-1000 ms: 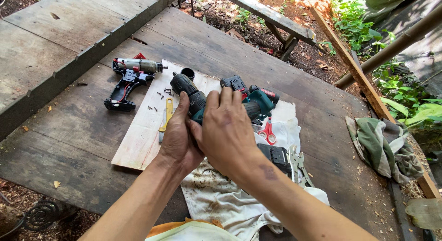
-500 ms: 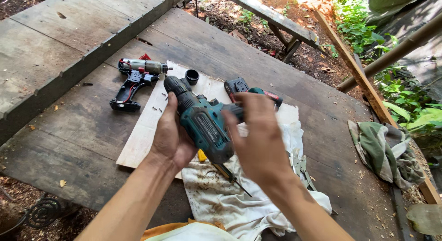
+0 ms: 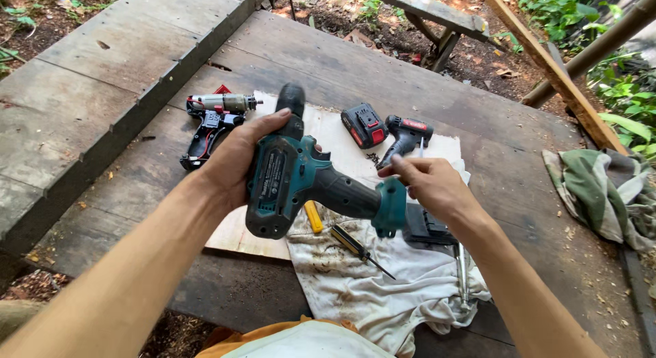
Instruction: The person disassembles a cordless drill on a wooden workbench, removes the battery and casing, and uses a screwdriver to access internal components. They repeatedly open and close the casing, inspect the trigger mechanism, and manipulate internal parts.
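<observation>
My left hand (image 3: pixel 236 156) grips the body of a teal and black cordless drill (image 3: pixel 301 184), held above the bench with its chuck pointing away and its handle toward the right. My right hand (image 3: pixel 427 184) hovers just right of the handle's base, fingers pinched together on a small thin item I cannot make out. Under the drill lie a stained white rag (image 3: pixel 372 283), a yellow-handled screwdriver (image 3: pixel 313 216) and a dark screwdriver (image 3: pixel 355 245).
A pale board (image 3: pixel 335 136) on the wooden bench (image 3: pixel 89 105) carries a red and black battery (image 3: pixel 364 124), a black drill housing (image 3: pixel 404 136) and a stripped drill with exposed motor (image 3: pixel 215 119). A green cloth (image 3: pixel 598 194) lies at right. Black battery (image 3: pixel 425 227) beside the rag.
I lifted the drill off the board and turned it so the handle points right. My right hand came off the drill and moved right, pinching something small.
</observation>
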